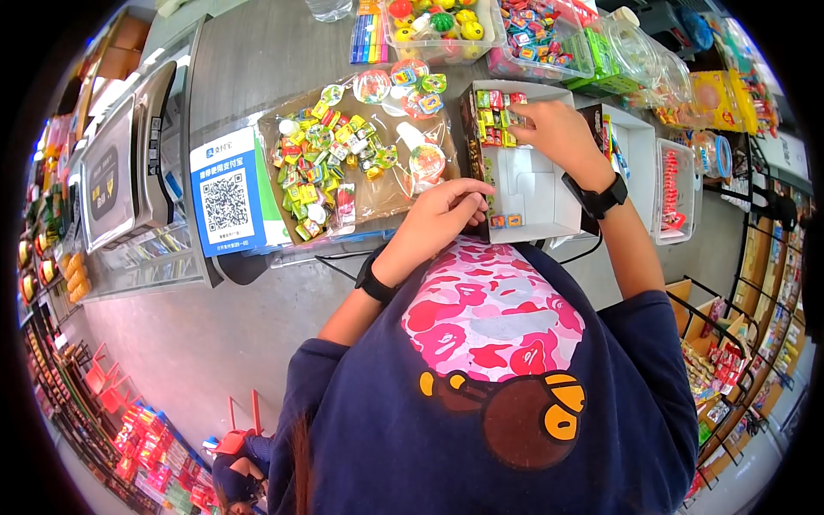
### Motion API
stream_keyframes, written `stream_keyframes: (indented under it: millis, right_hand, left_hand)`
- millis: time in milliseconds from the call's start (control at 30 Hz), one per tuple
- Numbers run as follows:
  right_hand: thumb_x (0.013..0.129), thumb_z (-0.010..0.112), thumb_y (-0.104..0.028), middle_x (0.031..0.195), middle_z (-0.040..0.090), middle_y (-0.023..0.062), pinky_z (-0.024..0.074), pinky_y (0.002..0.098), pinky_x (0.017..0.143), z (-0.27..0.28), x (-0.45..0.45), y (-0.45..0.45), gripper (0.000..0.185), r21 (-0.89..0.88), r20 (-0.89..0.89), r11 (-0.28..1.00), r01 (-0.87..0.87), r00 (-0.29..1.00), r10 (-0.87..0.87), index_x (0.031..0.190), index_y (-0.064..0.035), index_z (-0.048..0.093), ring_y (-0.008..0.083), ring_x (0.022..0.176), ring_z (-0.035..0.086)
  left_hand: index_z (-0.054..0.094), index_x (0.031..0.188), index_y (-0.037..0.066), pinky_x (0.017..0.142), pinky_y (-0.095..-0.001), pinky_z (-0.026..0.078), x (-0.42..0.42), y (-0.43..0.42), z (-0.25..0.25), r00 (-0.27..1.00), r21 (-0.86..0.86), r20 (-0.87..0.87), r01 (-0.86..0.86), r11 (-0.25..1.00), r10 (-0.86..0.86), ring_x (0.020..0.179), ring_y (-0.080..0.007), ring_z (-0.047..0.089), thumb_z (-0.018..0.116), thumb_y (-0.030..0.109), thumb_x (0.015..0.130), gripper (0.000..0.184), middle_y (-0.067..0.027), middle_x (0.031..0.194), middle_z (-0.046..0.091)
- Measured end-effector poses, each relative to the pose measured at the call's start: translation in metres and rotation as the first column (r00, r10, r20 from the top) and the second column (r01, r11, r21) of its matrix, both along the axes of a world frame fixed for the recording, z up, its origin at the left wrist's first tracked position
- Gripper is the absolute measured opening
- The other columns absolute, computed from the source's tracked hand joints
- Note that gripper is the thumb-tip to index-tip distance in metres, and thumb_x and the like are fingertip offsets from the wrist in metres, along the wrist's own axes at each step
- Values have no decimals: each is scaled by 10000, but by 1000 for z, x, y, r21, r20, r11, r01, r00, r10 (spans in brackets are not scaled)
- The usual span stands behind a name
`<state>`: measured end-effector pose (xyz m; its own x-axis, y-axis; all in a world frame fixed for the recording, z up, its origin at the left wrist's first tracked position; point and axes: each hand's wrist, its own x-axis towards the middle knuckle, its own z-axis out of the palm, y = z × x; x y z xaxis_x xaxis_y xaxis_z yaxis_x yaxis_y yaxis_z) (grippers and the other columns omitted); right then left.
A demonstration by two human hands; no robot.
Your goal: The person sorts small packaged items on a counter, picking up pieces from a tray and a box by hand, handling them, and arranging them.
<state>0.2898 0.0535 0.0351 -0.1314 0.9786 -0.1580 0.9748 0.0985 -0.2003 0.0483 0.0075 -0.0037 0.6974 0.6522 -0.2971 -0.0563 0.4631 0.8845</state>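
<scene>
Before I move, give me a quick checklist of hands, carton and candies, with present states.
1. Right hand over the wrapped candies at the open carton's far end: ok.
2. Candy pinched by that hand: cannot tell, fingertips partly hidden.
3. Left hand at the carton's left wall: ok.
4. Carton floor fully covered: not ok, bare white shows.
5. Blue QR-code sign clear of both hands: ok.

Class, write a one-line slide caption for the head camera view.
Right hand at small colourful packets in an open box, left hand at its edge, wrapped sweets piled to the left.
</scene>
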Motion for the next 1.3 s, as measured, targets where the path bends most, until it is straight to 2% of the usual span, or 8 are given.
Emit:
stream_keyframes:
  millis: [267, 333, 467, 567, 633, 733, 833, 1300]
  right_hand:
    - [807, 638, -304, 849, 681, 148, 515, 452, 690, 8, 3, -4, 298, -4, -4, 997, 78, 997, -78, 1028, -112, 694, 341, 796, 653]
    - [804, 646, -323, 869, 678, 159, 512, 442, 701, 9, 9, -8, 318, 101, -79, 979, 180, 982, -172, 1035, -110, 694, 348, 803, 648]
    - [803, 655, -341, 888, 675, 179, 510, 444, 725, 3, 19, -6, 366, 81, -31, 985, 149, 989, -147, 1060, -83, 687, 358, 820, 647]
    - [800, 662, -337, 875, 671, 205, 510, 446, 744, 0, 19, -5, 388, 148, -74, 981, 126, 990, -116, 1048, -39, 687, 367, 826, 648]
    - [791, 676, -330, 866, 669, 226, 509, 441, 767, 6, 16, -4, 399, 37, -122, 989, 140, 983, -135, 1020, -4, 690, 374, 830, 648]
    - [785, 683, -320, 856, 666, 236, 509, 426, 774, -7, 23, -2, 397, 92, -218, 988, 122, 971, -99, 1010, 8, 691, 380, 826, 647]
    - [789, 682, -316, 864, 663, 243, 506, 419, 774, -5, 23, 1, 408, 61, -224, 993, 103, 971, -87, 1032, 12, 685, 382, 822, 643]
    - [800, 678, -303, 823, 665, 211, 512, 412, 704, -5, 15, 1, 355, 86, -246, 991, 100, 966, -76, 949, 18, 668, 362, 767, 650]
  left_hand:
    - [626, 1143, -6, 750, -252, 524, 0, -1, 1, 1000, -19, -18, -4, 1000, 3, 808, -107, 610, 485, 94, 973, 242, -54, 904, 637]
    - [625, 1143, -7, 756, -252, 525, 0, -1, 1, 1000, -12, -17, -6, 1000, 6, 811, -109, 611, 484, 94, 972, 244, -56, 904, 637]
    - [596, 1199, 7, 803, -248, 514, -1, 2, -2, 998, -11, -19, 63, 998, -63, 876, -115, 609, 470, 106, 1002, 254, -53, 973, 608]
    - [597, 1192, 4, 802, -247, 513, -2, 3, 1, 997, -31, -35, 65, 997, -66, 876, -115, 608, 470, 105, 1001, 251, -53, 970, 611]
    - [598, 1184, 1, 801, -245, 511, -2, 2, 1, 998, -25, -25, 51, 998, -52, 873, -111, 605, 469, 108, 1002, 247, -50, 964, 611]
    - [598, 1180, 1, 800, -244, 511, -1, 1, 0, 998, -10, -26, 51, 999, -51, 869, -108, 602, 468, 111, 1004, 246, -47, 961, 608]
    - [597, 1183, 2, 800, -245, 510, -1, 2, 2, 997, -11, -50, 59, 998, -59, 868, -106, 600, 467, 113, 1004, 247, -43, 958, 606]
    - [597, 1187, 2, 798, -247, 513, -1, 1, -1, 998, -4, -35, 48, 999, -48, 867, -110, 602, 467, 106, 1002, 248, -49, 952, 609]
